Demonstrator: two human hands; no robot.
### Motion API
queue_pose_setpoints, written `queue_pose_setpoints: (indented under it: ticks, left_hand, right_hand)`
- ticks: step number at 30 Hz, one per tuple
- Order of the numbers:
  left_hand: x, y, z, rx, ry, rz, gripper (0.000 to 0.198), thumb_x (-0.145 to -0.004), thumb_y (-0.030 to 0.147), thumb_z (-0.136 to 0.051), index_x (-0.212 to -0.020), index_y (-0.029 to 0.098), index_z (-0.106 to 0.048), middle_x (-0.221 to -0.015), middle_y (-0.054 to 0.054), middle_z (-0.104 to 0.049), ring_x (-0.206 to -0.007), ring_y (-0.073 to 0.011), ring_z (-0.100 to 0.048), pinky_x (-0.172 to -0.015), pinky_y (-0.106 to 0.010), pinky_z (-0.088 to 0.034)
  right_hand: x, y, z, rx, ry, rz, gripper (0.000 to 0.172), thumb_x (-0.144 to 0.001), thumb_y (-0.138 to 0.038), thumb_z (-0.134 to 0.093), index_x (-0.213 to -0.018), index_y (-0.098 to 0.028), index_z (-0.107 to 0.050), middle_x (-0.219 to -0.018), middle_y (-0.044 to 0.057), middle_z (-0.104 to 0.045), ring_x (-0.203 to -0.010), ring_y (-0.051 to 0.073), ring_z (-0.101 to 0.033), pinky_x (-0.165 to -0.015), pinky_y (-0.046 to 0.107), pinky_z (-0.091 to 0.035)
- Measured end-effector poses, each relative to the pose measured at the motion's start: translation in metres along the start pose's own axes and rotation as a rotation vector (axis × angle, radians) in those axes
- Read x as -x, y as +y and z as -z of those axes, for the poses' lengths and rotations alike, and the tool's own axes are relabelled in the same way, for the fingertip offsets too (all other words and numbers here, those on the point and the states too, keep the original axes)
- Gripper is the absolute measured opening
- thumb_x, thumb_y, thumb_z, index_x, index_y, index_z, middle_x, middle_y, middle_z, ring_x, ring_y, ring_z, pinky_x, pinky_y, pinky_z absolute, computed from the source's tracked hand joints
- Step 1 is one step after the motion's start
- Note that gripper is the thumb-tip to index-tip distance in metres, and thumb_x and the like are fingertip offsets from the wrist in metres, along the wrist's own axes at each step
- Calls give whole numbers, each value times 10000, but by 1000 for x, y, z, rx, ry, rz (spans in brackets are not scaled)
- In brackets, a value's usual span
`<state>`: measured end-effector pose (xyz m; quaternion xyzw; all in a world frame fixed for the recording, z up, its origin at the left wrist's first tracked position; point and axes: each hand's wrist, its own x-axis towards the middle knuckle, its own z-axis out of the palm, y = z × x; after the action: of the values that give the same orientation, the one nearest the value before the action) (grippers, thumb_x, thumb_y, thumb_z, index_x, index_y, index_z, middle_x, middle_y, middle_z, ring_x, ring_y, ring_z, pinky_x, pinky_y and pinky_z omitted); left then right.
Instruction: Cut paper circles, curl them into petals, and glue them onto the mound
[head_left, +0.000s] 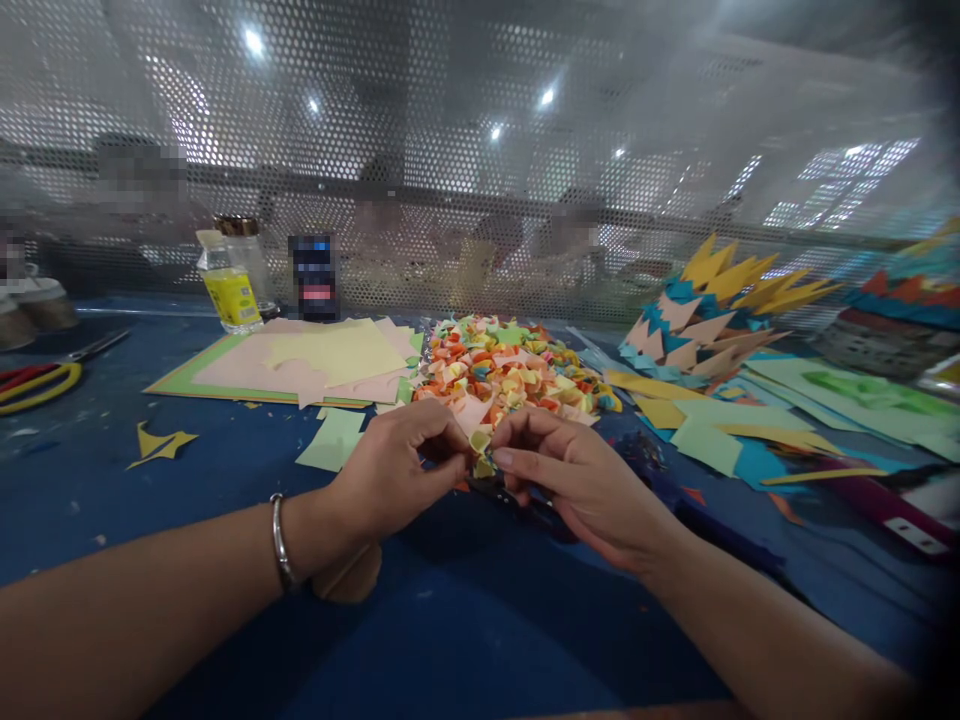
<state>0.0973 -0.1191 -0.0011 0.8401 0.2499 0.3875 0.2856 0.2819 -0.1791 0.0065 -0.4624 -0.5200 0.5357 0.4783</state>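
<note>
Between my two hands is a small curled yellow paper piece [481, 455]. My left hand [409, 460] pinches it from the left with thumb and forefinger. From the other side, the fingertips of my right hand [566, 465] close on its right edge. Just beyond them lies a heap of small folded paper pieces [510, 365] in orange, pink, yellow, green and blue. A pale green paper scrap [331, 438] rests by my left knuckles. Under my right hand, a dark tool [536, 508] is partly hidden.
Stacked coloured sheets [247, 362] lie behind my left hand, near a yellow-labelled bottle [231, 295] and an upright phone [315, 278]. Scissors [45, 385] lie far left. At right are a spiky paper model [705, 315], paper strips [720, 430] and a purple tool [885, 505]. A perforated screen [420, 130] stands behind.
</note>
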Motion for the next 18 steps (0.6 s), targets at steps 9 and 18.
queue_pose_setpoints:
  ticks: [9,18]
  left_hand:
    - [0,0,-1,-2,12,12,89,-742,118,-550,-715,167,-620,-727,-15,-626,-657,-97,-563,-604,-236,-477]
    - [-1,0,-1,-28,18,3,97,-741,114,-554,-703,172,-621,-703,-3,-613,-649,-94,-557,-598,-228,-463]
  right_hand:
    - [2,-3,-1,7,7,-9,94,-783,-240,-658,-820,-179,-597,-728,-22,-551,-614,79,-504,-534,216,-401]
    - [2,-2,-1,-9,-7,-25,121,-763,-243,-681,-811,-184,-587,-713,-23,-549,-630,89,-509,-542,217,-408]
